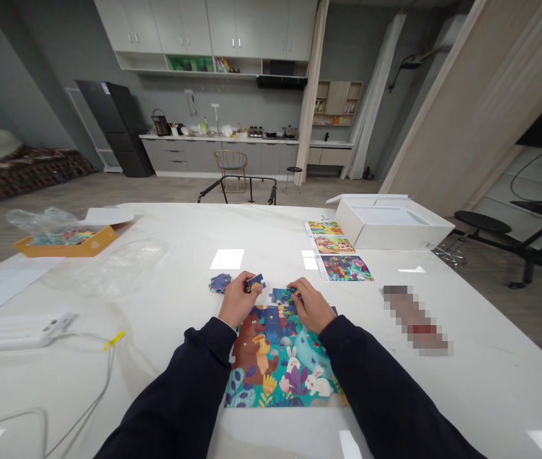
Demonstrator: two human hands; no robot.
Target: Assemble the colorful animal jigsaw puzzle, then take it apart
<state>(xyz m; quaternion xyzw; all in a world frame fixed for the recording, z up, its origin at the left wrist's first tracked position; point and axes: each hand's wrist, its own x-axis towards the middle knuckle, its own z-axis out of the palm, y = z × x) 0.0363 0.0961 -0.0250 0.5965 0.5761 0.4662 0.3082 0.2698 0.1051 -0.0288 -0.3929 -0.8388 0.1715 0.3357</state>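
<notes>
A partly assembled jigsaw puzzle (pixel 294 357) lies on the white table, showing a brown bear, white rabbits and leafy plants. My left hand (pixel 241 301) is closed, pinching a dark blue puzzle piece (pixel 254 280) above the puzzle's upper left edge. Just left of that hand sits a small pile of loose pieces (pixel 219 282). My right hand (pixel 312 304) has its fingers bent down onto a blue-green puzzle piece (pixel 280 295) at the top edge of the picture. The fingertips partly hide how that piece fits.
Reference picture cards (pixel 347 268) lie beyond my right hand, beside an open white box (pixel 395 223). At left are an orange box lid (pixel 67 242) of pieces, clear plastic bags (pixel 125 268) and a white power strip (pixel 17 331) with a cable. A blurred object (pixel 417 322) lies at right.
</notes>
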